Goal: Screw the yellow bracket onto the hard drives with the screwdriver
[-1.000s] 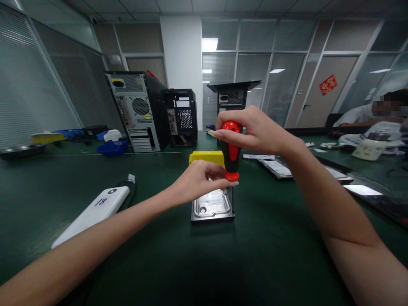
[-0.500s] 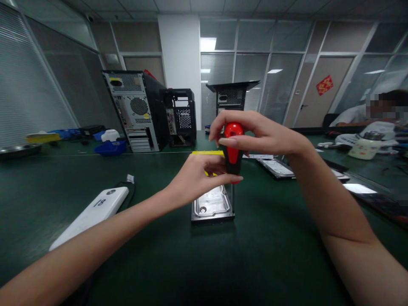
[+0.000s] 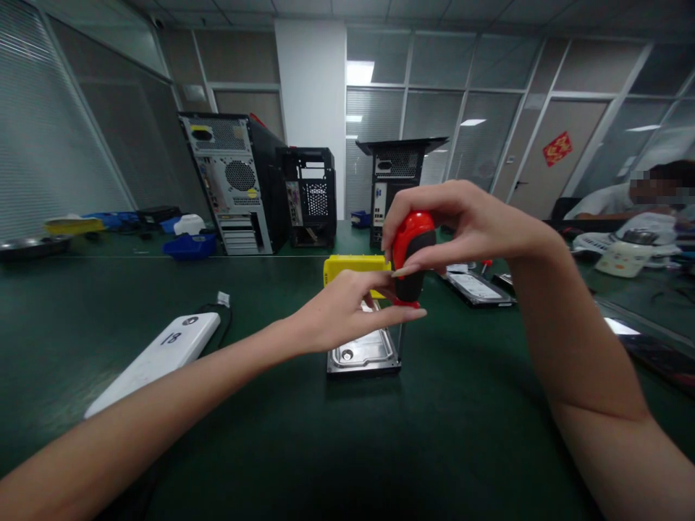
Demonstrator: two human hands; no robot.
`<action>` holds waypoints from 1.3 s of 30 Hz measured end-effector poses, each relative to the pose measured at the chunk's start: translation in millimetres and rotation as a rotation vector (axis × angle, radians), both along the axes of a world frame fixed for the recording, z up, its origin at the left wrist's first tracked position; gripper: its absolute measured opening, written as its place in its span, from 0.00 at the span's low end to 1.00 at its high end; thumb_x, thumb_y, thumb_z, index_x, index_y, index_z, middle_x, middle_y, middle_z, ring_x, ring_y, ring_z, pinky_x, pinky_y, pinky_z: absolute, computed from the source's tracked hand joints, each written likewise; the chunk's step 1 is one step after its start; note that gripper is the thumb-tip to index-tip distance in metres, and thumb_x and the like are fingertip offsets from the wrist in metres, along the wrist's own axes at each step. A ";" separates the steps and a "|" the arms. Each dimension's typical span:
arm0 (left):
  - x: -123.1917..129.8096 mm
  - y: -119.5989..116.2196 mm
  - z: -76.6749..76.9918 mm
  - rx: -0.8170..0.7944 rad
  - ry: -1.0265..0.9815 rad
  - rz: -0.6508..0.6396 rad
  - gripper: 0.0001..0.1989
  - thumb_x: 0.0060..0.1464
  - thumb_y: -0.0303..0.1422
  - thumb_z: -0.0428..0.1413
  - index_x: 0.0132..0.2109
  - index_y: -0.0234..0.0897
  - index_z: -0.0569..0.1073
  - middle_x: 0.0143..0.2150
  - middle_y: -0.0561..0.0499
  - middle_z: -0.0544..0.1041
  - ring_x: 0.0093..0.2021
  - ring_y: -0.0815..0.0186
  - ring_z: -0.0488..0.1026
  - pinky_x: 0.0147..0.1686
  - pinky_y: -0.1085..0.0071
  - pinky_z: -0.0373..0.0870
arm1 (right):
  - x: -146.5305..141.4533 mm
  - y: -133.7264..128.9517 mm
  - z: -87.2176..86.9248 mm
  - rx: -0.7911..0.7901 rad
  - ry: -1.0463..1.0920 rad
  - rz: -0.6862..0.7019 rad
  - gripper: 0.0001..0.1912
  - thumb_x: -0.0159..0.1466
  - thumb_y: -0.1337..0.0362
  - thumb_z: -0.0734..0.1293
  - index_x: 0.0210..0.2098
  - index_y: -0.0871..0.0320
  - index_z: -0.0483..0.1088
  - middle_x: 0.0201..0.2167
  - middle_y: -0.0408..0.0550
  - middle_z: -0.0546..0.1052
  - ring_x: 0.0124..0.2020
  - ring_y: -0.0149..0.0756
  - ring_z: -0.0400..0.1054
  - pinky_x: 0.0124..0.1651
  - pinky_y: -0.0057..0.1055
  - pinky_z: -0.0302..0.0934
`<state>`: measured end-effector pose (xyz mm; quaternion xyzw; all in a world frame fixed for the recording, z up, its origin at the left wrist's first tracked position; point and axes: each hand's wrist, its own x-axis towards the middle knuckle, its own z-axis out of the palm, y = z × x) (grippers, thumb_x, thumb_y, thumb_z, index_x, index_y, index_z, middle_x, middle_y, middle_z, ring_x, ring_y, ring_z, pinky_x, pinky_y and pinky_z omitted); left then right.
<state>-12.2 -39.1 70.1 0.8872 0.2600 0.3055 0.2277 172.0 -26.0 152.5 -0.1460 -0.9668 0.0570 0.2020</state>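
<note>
One driver [image 3: 413, 235], nearly upright over the right side of one drive [image 3: 374, 351]; tip hidden, so cannot tell about contact with the drive. Two hands on the driver. Right hand [image 3: 461, 221] higher, wrist bent, forearm slanting up from the lower right; fingers curled and narrow, holding the handle, thumb across its near face. Left hand [image 3: 344, 311] lower, forearm stretched in from the lower left, back of the hand mostly up; thumb and forefinger narrow around the handle's bottom end, other fingers partly hidden.

Drive flat on one green table [image 3: 271, 449], just in front of one yellow box [image 3: 355, 268]. Farther back, three computer cases [image 3: 268, 181]. On the left, one white box [image 3: 157, 362] marked 18 and one blue tray [image 3: 190, 247]. On the right, one second drive [image 3: 478, 287], well apart, one jug [image 3: 624, 257] and one person [image 3: 605, 201].
</note>
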 end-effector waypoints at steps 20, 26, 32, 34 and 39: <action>6.5 -0.2 -11.1 -0.239 -0.168 -0.023 0.16 0.55 0.39 0.54 0.44 0.30 0.73 0.41 0.47 0.77 0.37 0.66 0.75 0.37 0.72 0.71 | 6.5 12.9 -4.1 -0.188 0.037 0.184 0.13 0.65 0.65 0.59 0.47 0.66 0.62 0.42 0.49 0.67 0.32 0.22 0.64 0.31 0.19 0.61; 11.0 1.4 -14.7 -0.224 -0.305 0.013 0.22 0.50 0.38 0.59 0.50 0.32 0.68 0.48 0.45 0.74 0.43 0.62 0.74 0.42 0.67 0.72 | 6.9 16.4 -6.0 -0.163 0.081 0.141 0.13 0.63 0.64 0.62 0.44 0.68 0.63 0.38 0.49 0.69 0.38 0.27 0.65 0.39 0.23 0.61; 11.2 5.0 -11.6 -0.230 -0.356 0.038 0.23 0.47 0.38 0.61 0.49 0.31 0.67 0.46 0.44 0.74 0.41 0.62 0.75 0.39 0.67 0.73 | 9.0 19.0 -7.2 -0.172 0.068 0.106 0.14 0.64 0.63 0.61 0.45 0.66 0.63 0.38 0.48 0.69 0.32 0.23 0.64 0.33 0.20 0.59; 10.8 5.1 -10.9 -0.249 -0.347 0.047 0.23 0.47 0.39 0.61 0.48 0.31 0.67 0.46 0.43 0.74 0.39 0.62 0.75 0.37 0.67 0.74 | 8.4 19.4 -7.7 -0.156 0.071 0.099 0.14 0.64 0.62 0.61 0.45 0.66 0.63 0.37 0.47 0.69 0.32 0.23 0.64 0.33 0.21 0.59; 8.8 2.3 -8.1 -0.266 -0.319 0.059 0.21 0.48 0.37 0.60 0.47 0.31 0.68 0.43 0.44 0.74 0.35 0.65 0.75 0.33 0.71 0.72 | 5.7 18.4 -7.1 -0.061 0.068 0.072 0.14 0.63 0.61 0.62 0.44 0.65 0.64 0.37 0.46 0.69 0.36 0.26 0.64 0.37 0.24 0.60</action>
